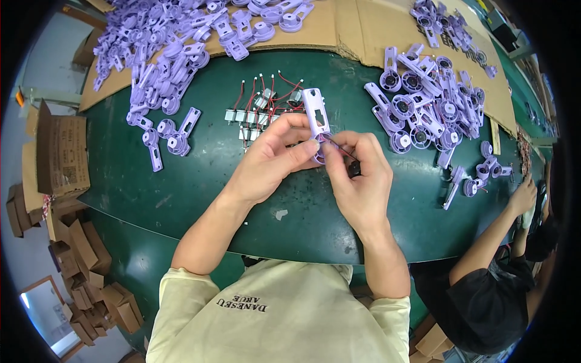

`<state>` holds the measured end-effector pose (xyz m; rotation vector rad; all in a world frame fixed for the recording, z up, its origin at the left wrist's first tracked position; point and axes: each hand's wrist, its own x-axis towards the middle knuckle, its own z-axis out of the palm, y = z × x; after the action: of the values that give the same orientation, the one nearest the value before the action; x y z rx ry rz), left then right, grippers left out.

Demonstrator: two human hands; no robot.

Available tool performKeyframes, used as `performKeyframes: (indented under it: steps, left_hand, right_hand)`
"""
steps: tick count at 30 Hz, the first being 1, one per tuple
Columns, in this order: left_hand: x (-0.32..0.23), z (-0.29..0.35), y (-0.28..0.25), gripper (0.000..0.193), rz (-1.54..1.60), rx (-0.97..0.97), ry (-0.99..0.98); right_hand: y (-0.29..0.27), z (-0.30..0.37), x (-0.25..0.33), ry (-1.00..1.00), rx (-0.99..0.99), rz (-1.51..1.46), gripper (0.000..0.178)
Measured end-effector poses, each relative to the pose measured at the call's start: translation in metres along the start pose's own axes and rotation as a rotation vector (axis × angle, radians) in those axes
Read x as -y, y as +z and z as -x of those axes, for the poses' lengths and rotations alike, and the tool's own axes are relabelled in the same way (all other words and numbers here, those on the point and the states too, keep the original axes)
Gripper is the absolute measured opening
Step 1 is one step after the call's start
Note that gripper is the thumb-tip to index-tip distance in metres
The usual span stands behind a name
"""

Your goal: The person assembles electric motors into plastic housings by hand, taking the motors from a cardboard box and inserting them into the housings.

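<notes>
Purple holder [316, 107] stands upright at centre frame; your left hand [264, 160] pinches its round lower end between thumb and fingers. Your right hand [362, 175] pinches a thin wire [342, 149] there. Small motors [249, 117] lie upper middle.

The left forearm [215, 228] slants up toward one o'clock, the right forearm [385, 254] toward nearly twelve. Both elbows are bent. The left hand [269, 158] is curled in a grip, its thumb reaching toward two o'clock. The right hand [363, 181] angles toward eleven, thumb and fingers drawn into a pinch. The fingertips of both hands nearly meet.
</notes>
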<state>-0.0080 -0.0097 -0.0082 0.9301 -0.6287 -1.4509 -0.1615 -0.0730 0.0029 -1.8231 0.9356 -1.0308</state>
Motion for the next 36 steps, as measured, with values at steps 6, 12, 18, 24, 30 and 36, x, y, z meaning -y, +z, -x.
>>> performKeyframes:
  steps: [6,12,18,24,30,36]
  left_hand:
    - [0.001,-0.001,-0.001,0.032,-0.026,-0.004,-0.043]
    - [0.002,-0.001,0.0,0.035,-0.076,0.035,-0.012]
    - [0.004,-0.001,0.002,0.036,-0.142,0.067,0.054]
    - [-0.004,-0.002,-0.002,0.033,-0.038,-0.058,0.026]
    - [-0.012,-0.002,-0.009,0.034,-0.01,-0.1,0.082]
    - [-0.011,-0.001,-0.006,0.033,-0.119,-0.091,0.101]
  right_hand:
    - [-0.003,0.0,0.001,-0.073,-0.006,0.183,0.011]
    - [-0.004,0.001,-0.001,-0.081,-0.027,0.172,0.007]
    - [-0.003,0.0,0.001,0.132,0.041,-0.023,0.009]
    - [-0.008,-0.003,0.004,0.057,0.114,0.003,0.014]
    - [-0.02,-0.004,0.004,0.188,0.211,0.007,0.023]
    - [-0.02,-0.004,-0.001,0.223,0.175,-0.169,0.023]
